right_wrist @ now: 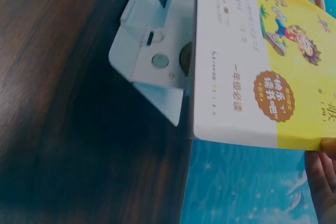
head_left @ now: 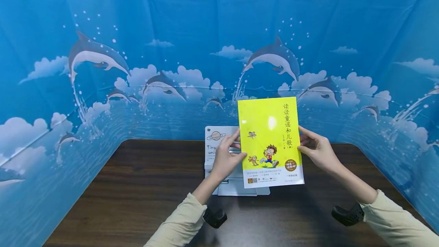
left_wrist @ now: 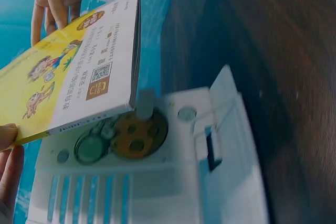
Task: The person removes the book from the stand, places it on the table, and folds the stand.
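Observation:
A yellow and white children's book (head_left: pixel 269 136) is held up nearly upright, its cover facing the head camera. My left hand (head_left: pixel 227 156) pinches its left edge, thumb in front and fingers behind. On the opposite edge my right hand (head_left: pixel 319 151) pinches it the same way. Behind and below the book stands a white book stand (head_left: pixel 234 188) with a printed planet and lettering on its back panel. The book hides much of the stand's right side. In the left wrist view, slots and round printed shapes show on the stand (left_wrist: pixel 168 187), with the book's lower edge over it.
The stand rests on a dark wooden table (head_left: pixel 137 186), close to its back edge. A blue curtain (head_left: pixel 192 48) printed with dolphins and clouds surrounds the table at the back and sides. Black wrist devices (head_left: pixel 215 217) hang beneath both forearms.

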`<state>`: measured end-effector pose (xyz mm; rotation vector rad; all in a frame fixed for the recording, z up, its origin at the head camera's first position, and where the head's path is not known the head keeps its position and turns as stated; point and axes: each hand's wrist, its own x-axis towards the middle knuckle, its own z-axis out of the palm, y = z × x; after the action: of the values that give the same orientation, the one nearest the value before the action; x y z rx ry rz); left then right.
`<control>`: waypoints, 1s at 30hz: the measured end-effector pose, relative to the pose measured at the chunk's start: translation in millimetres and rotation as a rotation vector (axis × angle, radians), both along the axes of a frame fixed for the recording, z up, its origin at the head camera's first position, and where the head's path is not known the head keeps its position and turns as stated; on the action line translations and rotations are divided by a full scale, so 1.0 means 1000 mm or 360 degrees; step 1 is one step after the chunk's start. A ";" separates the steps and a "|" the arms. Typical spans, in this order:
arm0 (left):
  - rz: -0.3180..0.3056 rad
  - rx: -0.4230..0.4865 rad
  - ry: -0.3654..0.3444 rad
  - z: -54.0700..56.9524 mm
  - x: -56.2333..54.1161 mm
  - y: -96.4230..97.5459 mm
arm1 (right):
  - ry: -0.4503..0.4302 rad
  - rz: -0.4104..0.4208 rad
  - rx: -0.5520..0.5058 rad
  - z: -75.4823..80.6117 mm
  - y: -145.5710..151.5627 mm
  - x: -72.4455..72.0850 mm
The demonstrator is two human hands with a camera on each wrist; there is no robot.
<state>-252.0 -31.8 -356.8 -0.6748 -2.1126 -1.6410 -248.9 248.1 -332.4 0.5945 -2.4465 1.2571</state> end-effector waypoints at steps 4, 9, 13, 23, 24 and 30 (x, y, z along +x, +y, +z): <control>-0.0076 0.0056 -0.0071 0.006 0.014 0.013 | -0.0136 0.0003 0.0018 -0.003 0.014 0.005; -0.0101 0.0051 -0.0111 -0.001 0.020 0.028 | -0.0254 -0.0003 0.0037 -0.007 0.029 0.014; -0.0094 0.0033 -0.0121 -0.018 0.013 0.041 | -0.0342 -0.0003 0.0037 -0.010 0.043 0.020; -0.0138 0.0053 -0.0235 -0.031 0.020 0.069 | -0.0520 0.0026 0.0067 -0.019 0.072 0.025; -0.0131 0.0048 -0.0251 -0.033 0.020 0.072 | -0.0532 0.0031 0.0070 -0.020 0.074 0.025; -0.0158 0.0050 -0.0369 -0.042 0.022 0.082 | -0.0640 0.0014 0.0106 -0.027 0.088 0.026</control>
<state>-229.6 50.1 -398.3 -0.6139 -2.2379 -1.8825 -222.7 336.4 -359.1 0.3988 -2.8206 1.4183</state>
